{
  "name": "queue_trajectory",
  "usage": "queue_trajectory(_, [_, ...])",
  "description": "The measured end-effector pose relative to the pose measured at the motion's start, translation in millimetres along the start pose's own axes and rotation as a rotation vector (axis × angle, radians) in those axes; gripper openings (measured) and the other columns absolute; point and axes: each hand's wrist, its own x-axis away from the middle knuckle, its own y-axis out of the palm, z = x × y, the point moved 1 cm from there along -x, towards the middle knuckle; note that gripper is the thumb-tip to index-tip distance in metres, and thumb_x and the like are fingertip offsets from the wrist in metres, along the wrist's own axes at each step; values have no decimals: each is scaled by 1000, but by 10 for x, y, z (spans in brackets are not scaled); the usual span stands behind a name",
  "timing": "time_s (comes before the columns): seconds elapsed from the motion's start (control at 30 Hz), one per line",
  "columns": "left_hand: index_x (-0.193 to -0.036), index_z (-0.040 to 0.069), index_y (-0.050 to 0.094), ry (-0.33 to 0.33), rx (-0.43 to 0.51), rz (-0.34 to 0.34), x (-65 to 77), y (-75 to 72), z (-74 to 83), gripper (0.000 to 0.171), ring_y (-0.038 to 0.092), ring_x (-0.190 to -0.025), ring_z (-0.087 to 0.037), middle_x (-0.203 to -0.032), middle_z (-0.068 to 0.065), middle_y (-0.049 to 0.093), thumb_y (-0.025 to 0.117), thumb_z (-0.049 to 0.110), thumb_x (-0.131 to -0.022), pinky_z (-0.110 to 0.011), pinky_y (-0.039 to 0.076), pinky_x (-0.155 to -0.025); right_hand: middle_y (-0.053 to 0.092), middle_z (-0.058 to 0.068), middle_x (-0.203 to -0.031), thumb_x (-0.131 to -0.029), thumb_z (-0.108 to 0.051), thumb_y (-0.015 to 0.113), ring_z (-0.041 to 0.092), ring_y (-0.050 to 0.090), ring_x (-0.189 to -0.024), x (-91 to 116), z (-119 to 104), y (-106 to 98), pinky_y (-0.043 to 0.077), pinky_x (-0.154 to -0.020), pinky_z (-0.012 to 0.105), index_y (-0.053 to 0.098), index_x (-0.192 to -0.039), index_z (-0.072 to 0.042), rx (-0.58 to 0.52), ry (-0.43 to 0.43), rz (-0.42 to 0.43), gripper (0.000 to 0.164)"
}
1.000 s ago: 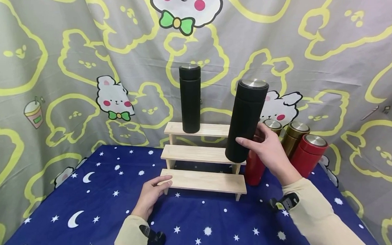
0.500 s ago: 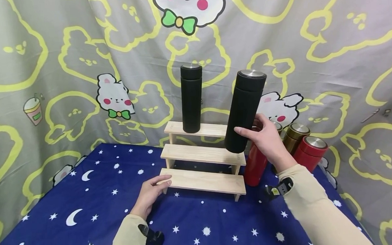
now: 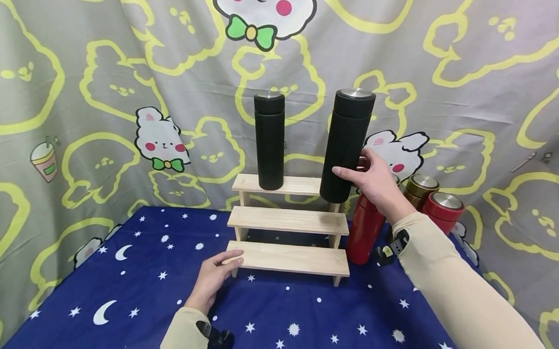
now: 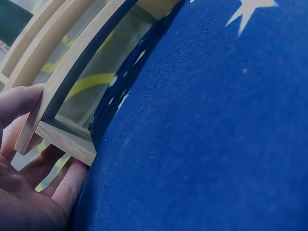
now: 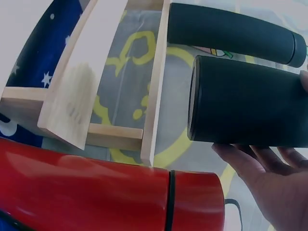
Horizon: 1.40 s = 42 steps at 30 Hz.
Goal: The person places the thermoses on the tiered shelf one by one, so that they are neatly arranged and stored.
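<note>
My right hand (image 3: 377,187) grips a black thermos flask (image 3: 347,141) low on its body, thumb in front. The flask is upright, its base before the right end of the top shelf; in the right wrist view a gap shows between the base (image 5: 194,101) and that shelf (image 5: 156,91). On the top shelf, left of centre, stands another black thermos (image 3: 269,143). My left hand (image 3: 212,279) holds the left end of the lowest step of the three-tier wooden rack (image 3: 288,258). In the left wrist view its thumb (image 4: 21,101) lies on the board, other fingers around the leg.
Right of the rack stands a red thermos (image 3: 366,231). Behind my right forearm are a gold thermos (image 3: 419,192) and a second red one (image 3: 443,213), partly hidden. A blue star-patterned cloth (image 3: 302,319) covers the table. A cartoon-printed curtain (image 3: 195,84) hangs behind.
My right hand has raised the black thermos from about the middle step's height to near the top shelf, moving slightly left and away. The left hand stays on the rack.
</note>
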Motion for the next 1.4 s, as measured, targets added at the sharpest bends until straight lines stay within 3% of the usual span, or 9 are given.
queue_trajectory(0.13, [-112,3,74,-3,8,-3,-7,-1,5,35,32,-52,-6,-64,8,44,81,16,-81,-23,30,-52,49,17,-133,-85,-41,77,31,50,-120,-91,-13,7,42,-97,49,38,-142,-4,-2,6,10,78])
queue_trajectory(0.33, [-112,3,74,-14,6,-3,-13,1,-9,34,32,-51,-7,-56,11,34,81,15,-81,-23,31,-53,47,17,-136,-85,-42,76,30,47,-121,-193,1,9,42,-97,49,35,-146,-4,15,26,20,83])
queue_trajectory(0.63, [-111,3,74,-9,6,1,-17,5,-20,33,30,-49,-6,-53,12,32,81,15,-81,-22,29,-51,44,21,-136,-87,-35,76,35,49,-119,-296,2,51,41,-96,54,33,-146,-2,-34,36,-7,80])
queue_trajectory(1.0, [-111,4,74,-7,10,-1,-15,1,-10,33,29,-48,-6,-52,12,31,81,14,-81,-23,29,-50,44,22,-132,-87,-28,76,34,49,-115,-413,49,57,40,-95,48,33,-141,2,-17,58,3,75])
queue_trajectory(1.4, [-112,2,74,1,24,0,-19,-1,-19,34,30,-48,-7,-51,12,32,81,13,-80,-23,29,-51,39,23,-139,-88,-27,74,34,44,-124,-514,63,23,35,-103,49,22,-148,2,-15,106,6,84])
